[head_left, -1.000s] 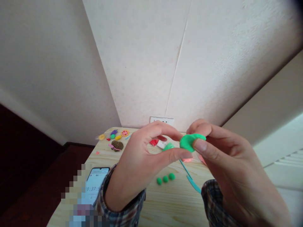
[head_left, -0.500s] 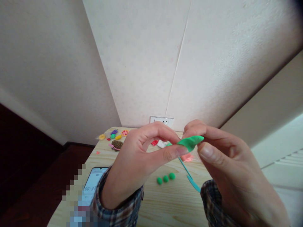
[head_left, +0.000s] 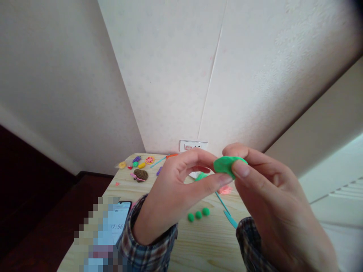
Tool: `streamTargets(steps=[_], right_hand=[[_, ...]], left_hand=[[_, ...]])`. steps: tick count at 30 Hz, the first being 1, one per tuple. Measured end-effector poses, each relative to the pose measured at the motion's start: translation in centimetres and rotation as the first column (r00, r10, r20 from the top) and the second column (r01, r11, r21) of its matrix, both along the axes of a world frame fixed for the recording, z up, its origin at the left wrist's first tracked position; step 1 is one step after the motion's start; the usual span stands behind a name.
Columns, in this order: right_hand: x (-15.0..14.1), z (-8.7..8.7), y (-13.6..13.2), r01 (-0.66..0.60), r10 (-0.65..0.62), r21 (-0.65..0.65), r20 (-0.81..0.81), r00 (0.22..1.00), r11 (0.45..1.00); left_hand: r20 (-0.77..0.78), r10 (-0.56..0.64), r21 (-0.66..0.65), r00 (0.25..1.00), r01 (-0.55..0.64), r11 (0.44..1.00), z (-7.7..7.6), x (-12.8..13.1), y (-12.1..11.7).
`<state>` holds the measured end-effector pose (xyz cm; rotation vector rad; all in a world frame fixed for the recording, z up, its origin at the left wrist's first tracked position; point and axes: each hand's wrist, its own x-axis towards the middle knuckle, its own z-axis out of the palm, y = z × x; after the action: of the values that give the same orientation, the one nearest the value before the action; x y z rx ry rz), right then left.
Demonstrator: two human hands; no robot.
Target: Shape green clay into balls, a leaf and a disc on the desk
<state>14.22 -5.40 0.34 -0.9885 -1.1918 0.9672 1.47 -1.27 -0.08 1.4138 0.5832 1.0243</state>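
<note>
A flattened piece of green modelling clay (head_left: 225, 166) is held up above the table between both hands. My left hand (head_left: 181, 185) pinches its left end between thumb and finger. On its right end, the thumb of my right hand (head_left: 266, 192) presses against the front, with the fingers behind. Three small green clay balls (head_left: 198, 215) lie in a row on the table below. Near my right sleeve rests a blue-green modelling tool (head_left: 230, 219), partly hidden by the cuff.
Small clay pieces, among them a pink-and-yellow fruit slice (head_left: 150, 160) and a brown coiled piece (head_left: 140, 175), lie on the wooden table's (head_left: 198, 245) far left. A phone (head_left: 120, 217) is by my left sleeve. Pink clay (head_left: 225, 189) sits behind my hands; a wall socket (head_left: 193, 146) is beyond.
The green clay has turned and now shows a broader, rounder face. My right thumb has moved up onto its front. My left hand has shifted slightly right.
</note>
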Motion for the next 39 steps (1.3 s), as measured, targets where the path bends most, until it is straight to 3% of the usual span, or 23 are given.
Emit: streamTargets(steps=[5,11,17,27,39], right_hand=[[0.6,-0.1,-0.1,0.027,-0.024,-0.04,0.08,0.997,0.999],[1.3,-0.3,-0.2,-0.02,0.026,-0.053,0.12,0.992,0.998],[1.3,-0.5,0.1,-0.024,0.032,-0.048,0.158,0.987,0.999],[1.7,-0.5,0.1,-0.089,0.097,-0.057,0.139,0.986,0.994],[1.9,-0.3,0.1,-0.079,0.083,-0.034,0.141,0.986,0.996]], left_hand=[[0.098,0.058,-0.088,0.993,-0.049,0.995,0.0,0.1,0.1],[0.073,0.1,-0.103,0.992,-0.092,0.99,0.0,-0.2,0.3],[0.011,0.053,-0.027,0.999,-0.053,0.998,0.1,-0.7,0.3],[0.0,-0.023,-0.125,1.0,0.022,0.992,0.2,-0.9,0.2],[0.016,-0.058,-0.068,0.998,0.059,0.996,-0.1,-1.1,0.3]])
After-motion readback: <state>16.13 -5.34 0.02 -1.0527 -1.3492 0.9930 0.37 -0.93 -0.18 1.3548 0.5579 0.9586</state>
